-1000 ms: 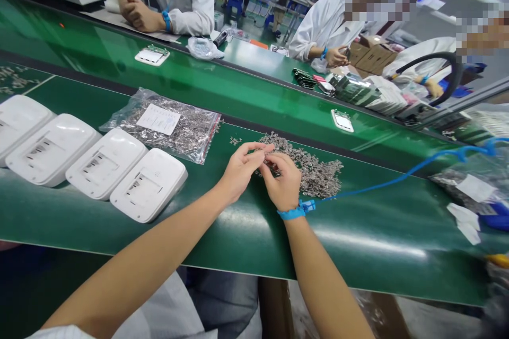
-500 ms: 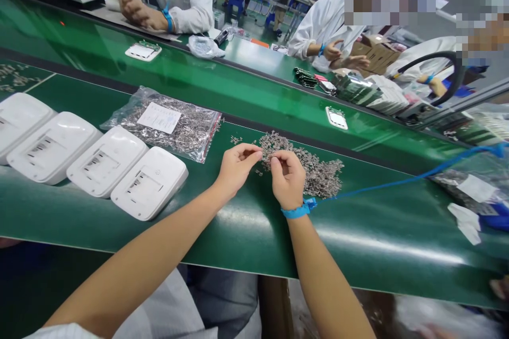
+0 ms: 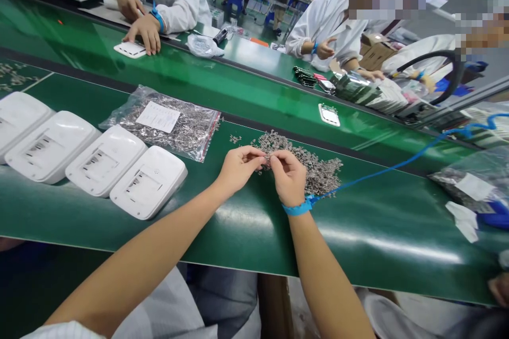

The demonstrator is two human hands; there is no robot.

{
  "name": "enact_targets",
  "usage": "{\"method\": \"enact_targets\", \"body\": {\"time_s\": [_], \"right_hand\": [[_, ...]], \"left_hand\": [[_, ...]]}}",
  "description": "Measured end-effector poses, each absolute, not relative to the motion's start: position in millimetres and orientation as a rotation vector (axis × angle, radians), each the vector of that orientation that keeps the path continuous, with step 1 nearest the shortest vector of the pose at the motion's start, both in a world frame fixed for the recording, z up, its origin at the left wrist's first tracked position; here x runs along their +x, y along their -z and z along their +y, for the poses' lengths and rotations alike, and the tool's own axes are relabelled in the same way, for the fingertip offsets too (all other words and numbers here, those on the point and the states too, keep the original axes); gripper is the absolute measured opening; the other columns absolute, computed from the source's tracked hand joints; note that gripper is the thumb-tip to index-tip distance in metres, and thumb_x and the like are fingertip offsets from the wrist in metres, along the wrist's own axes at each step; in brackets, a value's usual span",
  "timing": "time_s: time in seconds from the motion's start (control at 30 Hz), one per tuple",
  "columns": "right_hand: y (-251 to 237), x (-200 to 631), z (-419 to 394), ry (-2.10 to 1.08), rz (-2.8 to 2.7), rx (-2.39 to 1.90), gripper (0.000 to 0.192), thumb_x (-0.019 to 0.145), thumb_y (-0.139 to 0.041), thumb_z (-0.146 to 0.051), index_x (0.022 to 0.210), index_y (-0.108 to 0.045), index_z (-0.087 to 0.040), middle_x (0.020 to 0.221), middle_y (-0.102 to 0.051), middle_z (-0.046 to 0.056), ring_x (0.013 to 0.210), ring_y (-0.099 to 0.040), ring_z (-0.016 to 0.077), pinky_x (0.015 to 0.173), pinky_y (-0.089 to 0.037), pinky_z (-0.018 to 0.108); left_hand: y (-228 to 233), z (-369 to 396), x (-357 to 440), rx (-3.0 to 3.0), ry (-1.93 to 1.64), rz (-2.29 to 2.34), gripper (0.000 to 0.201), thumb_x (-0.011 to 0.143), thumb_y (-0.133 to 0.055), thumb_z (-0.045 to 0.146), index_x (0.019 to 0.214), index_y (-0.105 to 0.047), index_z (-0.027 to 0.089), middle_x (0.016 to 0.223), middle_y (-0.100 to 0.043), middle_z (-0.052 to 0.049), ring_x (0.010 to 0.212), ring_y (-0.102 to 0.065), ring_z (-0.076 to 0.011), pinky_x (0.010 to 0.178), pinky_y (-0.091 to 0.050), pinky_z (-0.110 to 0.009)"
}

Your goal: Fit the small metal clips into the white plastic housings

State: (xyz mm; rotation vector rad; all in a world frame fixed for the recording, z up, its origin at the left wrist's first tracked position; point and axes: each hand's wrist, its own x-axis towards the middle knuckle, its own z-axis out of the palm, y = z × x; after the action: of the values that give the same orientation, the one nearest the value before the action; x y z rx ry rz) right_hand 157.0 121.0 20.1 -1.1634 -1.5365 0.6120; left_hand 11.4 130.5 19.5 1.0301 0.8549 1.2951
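Note:
Over the near edge of a heap of small silvery metal parts point(image 3: 320, 172), my left hand point(image 3: 240, 168) and my right hand point(image 3: 289, 176) come together at the fingertips. Both are closed in a pinch. Whatever sits between the fingers is too small to make out against the heap behind. A blue wrist strap point(image 3: 297, 208) circles my right wrist, its blue cord running off to the right. To the left lies a clear zip bag point(image 3: 159, 122) full of similar metal parts, with a white label on it.
Several white plastic housings point(image 3: 149, 183) stand in a slanted row at left. Beyond a dark rail, a green conveyor carries a white-framed board point(image 3: 329, 115). Across it, a co-worker's hand point(image 3: 145, 32) rests on another white piece point(image 3: 130, 50). Another bag of parts point(image 3: 473, 188) lies far right.
My fingertips have drawn together, the right hand shifting slightly. The blue cord has lifted at its right end. Across the line, a co-worker's hand has reached onto a white piece; boards have slid left.

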Motion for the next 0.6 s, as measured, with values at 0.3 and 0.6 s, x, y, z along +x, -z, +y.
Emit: {"method": "enact_targets", "body": {"time_s": [0.3, 0.6], "right_hand": [[-20.9, 169.1, 126.2, -0.737, -1.620, -1.100, 0.011, 0.089, -0.064, -0.029, 0.084, -0.070, -0.021, 0.083, -0.065, 0.002, 0.077, -0.061, 0.0157, 0.070, -0.050, 0.030], [-36.9, 176.9, 123.9, -0.616, -1.861, -1.096, 0.014, 0.090, -0.061, -0.027, 0.081, -0.068, -0.021, 0.082, -0.066, 0.004, 0.078, -0.061, 0.0179, 0.072, -0.049, 0.033]], "left_hand": [[-19.8, 131.4, 8.7, 1.093, -1.265, 0.807, 0.010, 0.073, -0.070, 0.019, 0.082, -0.073, 0.015, 0.074, -0.071, -0.003, 0.067, -0.065, -0.0130, 0.068, -0.055, -0.028], [-20.0, 130.7, 6.1, 1.213, -1.230, 0.870, 0.009, 0.075, -0.070, 0.022, 0.082, -0.074, 0.017, 0.079, -0.072, -0.003, 0.070, -0.065, -0.0141, 0.068, -0.053, -0.028]]}}
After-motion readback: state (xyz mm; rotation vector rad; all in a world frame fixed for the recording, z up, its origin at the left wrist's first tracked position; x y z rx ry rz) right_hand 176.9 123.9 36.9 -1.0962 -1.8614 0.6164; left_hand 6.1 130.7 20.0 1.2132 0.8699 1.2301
